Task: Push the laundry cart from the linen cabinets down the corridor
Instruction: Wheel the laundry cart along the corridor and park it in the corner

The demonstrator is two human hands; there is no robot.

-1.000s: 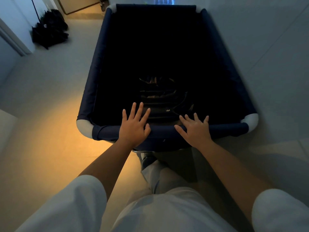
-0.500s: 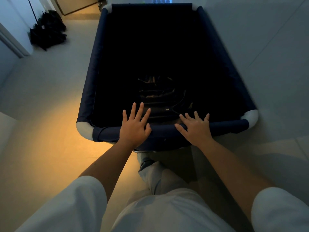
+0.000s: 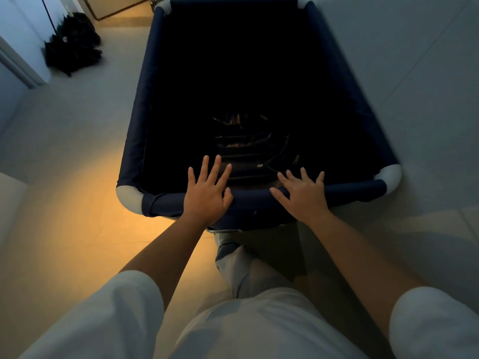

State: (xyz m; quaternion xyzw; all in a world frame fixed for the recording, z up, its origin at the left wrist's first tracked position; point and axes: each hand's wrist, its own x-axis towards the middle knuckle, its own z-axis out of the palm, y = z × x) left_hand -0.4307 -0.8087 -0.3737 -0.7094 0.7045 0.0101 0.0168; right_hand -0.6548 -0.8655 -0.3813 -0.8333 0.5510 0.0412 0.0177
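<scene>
Judged lightly loaded and easy-rolling yet soft-walled, so best shoved at the padded near rail (image 3: pixel 250 201) of the deep navy fabric laundry cart (image 3: pixel 133 130), lying directly beneath and stretching ahead of straight, spread fingers (image 3: pixel 216 167) of left hand (image 3: pixel 206 196) and right hand (image 3: pixel 302 197), pressing flat, clasping nothing.

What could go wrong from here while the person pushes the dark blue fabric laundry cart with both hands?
1. The left hand and right hand lie flat on the padded near rail of the dark blue fabric laundry cart, fingers straight, not gripping. They may slip, and steering is probably weak.
2. A black crumpled heap lies ahead on the left. If the cart drifts left, it could hit the heap.
</scene>
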